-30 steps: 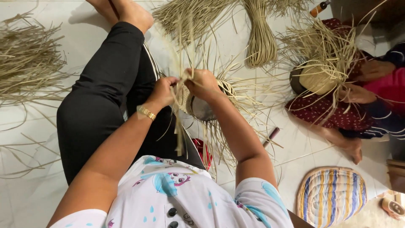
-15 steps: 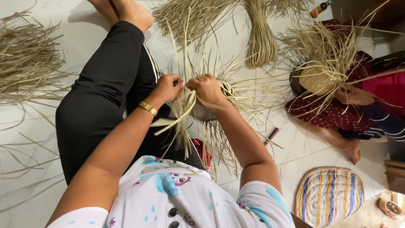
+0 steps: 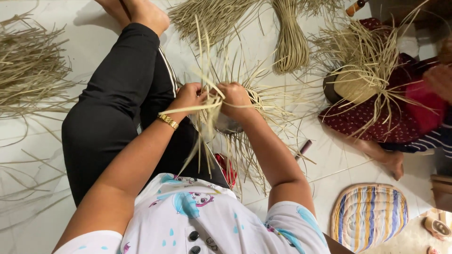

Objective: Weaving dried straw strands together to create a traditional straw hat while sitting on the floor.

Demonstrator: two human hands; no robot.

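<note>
Above the lap, two hands weave.
Left hand point(image 3: 188, 95) and right hand point(image 3: 234, 97) both pinch dry straw strips point(image 3: 207, 106).

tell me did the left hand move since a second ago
Yes: the left hand shifted slightly toward the feet, still gripping the straw strands.

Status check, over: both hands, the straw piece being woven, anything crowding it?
Left hand and right hand both gripping straw strips. Half-woven straw piece under the hands, loose ends fanned out. Another person's straw work lies apart, to the right.
</note>
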